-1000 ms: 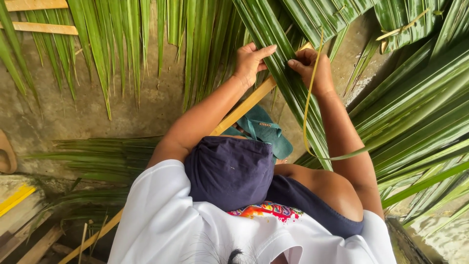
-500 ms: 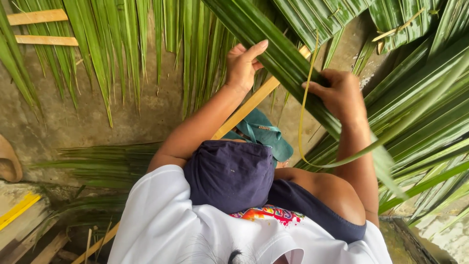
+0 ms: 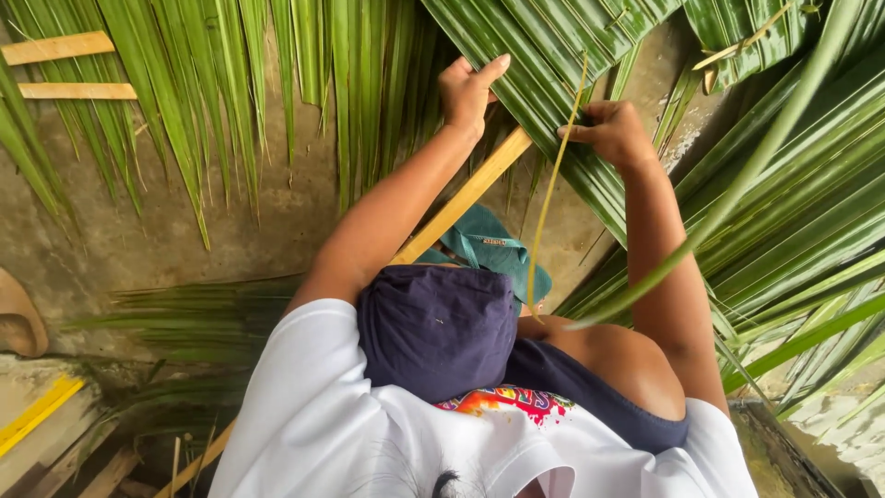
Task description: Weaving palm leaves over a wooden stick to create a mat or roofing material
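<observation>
My left hand rests on a band of folded green palm leaflets, fingers curled over them and thumb raised. It presses them down near a long pale wooden stick that runs diagonally under my arm. My right hand sits a little to the right on the same leaflets. It pinches a thin yellowish leaf strip that hangs down toward my knee. Both forearms reach forward from my white shirt.
More palm fronds fan out at the upper left and fill the right side. A teal sandal lies on the concrete floor by my dark blue shorts. Two wooden slats lie at the far left.
My right hand swung right and down, then came back up holding the thin strip. The leaflet band now lies flatter under both hands. My left hand barely shifted.
</observation>
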